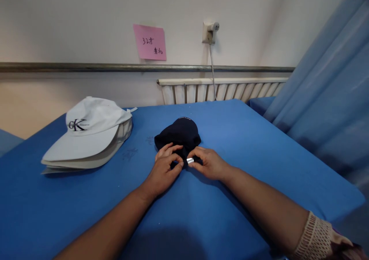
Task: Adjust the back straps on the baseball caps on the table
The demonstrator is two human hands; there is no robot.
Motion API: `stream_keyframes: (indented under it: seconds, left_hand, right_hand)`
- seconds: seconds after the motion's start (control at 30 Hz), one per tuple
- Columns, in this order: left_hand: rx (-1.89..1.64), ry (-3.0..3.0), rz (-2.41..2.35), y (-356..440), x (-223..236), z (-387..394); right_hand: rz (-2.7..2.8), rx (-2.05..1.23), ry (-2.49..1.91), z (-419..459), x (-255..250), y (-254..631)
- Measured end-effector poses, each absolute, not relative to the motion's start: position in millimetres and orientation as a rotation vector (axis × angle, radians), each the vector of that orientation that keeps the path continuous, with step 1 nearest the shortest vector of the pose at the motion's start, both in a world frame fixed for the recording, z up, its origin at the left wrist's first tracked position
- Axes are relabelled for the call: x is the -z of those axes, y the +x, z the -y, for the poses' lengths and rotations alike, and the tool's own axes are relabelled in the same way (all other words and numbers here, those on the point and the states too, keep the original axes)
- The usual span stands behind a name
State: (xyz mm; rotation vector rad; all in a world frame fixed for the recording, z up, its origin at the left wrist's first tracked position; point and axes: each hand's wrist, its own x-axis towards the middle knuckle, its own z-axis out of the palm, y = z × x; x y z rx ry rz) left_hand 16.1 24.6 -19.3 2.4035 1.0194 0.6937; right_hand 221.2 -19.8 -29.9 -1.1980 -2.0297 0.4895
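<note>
Dark cap (180, 133) lies on the blue-covered table (230, 202), near its middle, directly in front of the seated or standing person; I cannot tell which posture. Crown faces up; small pale lettering shows at its far edge. The near edge of the cap is at the hands.

Left hand (163, 172): thumb and index finger meet in a pinch on the dark strap (185, 163); the other fingers reach forward against the cap. Right hand (212, 164): thumb and forefinger pinch the shiny metal buckle (190, 160) on that strap, just beside the left fingertips. Whether the strap is threaded fully through, I cannot tell; too small. A beige openwork sleeve (314, 233) covers part of the right forearm.

To the person's left, well apart from the dark cap: a stack of pale caps (95, 115), brims layered, the top one white with dark lettering on the front.

Behind the table: radiator (201, 92), horizontal rail (100, 67), pink note (150, 42) with handwriting, wall socket (206, 33) with plug and cord. Blue curtain (331, 79) hangs at right.
</note>
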Motion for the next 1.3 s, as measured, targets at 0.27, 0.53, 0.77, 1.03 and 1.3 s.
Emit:
stream_keyframes:
  seconds: [0.27, 0.53, 0.77, 1.03, 1.3]
  left_hand:
    - [-0.872, 2.348, -1.066, 12.7, 16.2, -29.0]
    - [-0.949, 2.305, -1.070, -2.0, 12.7, -45.2]
    - [-0.678, 2.560, -0.925, 1.7, 20.6, -37.9]
    - [-0.655, 2.470, -0.891, 8.5, 15.4, -30.0]
    - [-1.010, 2.119, -1.035, 10.5, 16.7, -32.8]
  right_hand:
    - [2.025, -0.460, -1.241, 19.5, 29.4, 221.6]
    - [1.947, -0.477, -1.254, 16.4, 29.2, 230.0]
    - [1.960, -0.482, -1.266, 17.9, 26.6, 228.2]
    - [2.029, -0.492, -1.190, 19.6, 25.8, 224.5]
    - [1.961, -0.508, -1.236, 20.3, 27.5, 223.6]
